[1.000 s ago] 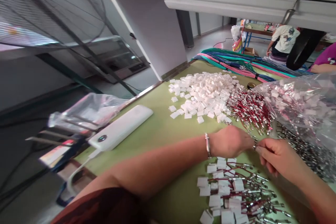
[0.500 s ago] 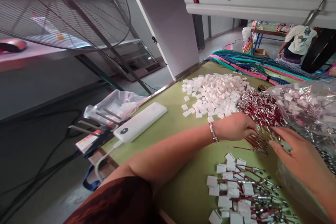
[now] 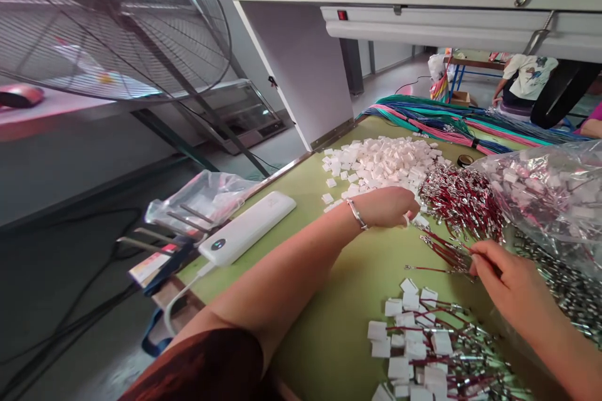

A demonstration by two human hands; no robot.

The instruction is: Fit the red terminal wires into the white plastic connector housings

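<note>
My left hand (image 3: 388, 207) reaches to the near edge of a heap of small white plastic connector housings (image 3: 380, 161), its fingers curled down onto one white piece. My right hand (image 3: 505, 282) rests at the near end of a bundle of short red wires with metal terminals (image 3: 458, 200), fingers pinched on a wire end. In front of me lies a pile of white housings fitted with red wires (image 3: 423, 344). All of it sits on a green table (image 3: 329, 301).
A white power bank (image 3: 247, 228) with a cable lies at the table's left edge beside a plastic bag (image 3: 202, 197). A clear bag of parts (image 3: 550, 194) is at right. Coloured cable bundles (image 3: 442, 119) lie at the back. A large fan (image 3: 113, 25) stands left. A person (image 3: 527, 78) sits far behind.
My left hand moved from the red wires up and left to the white housings. My right hand shifted onto the wire bundle's near end. The camera tilted slightly.
</note>
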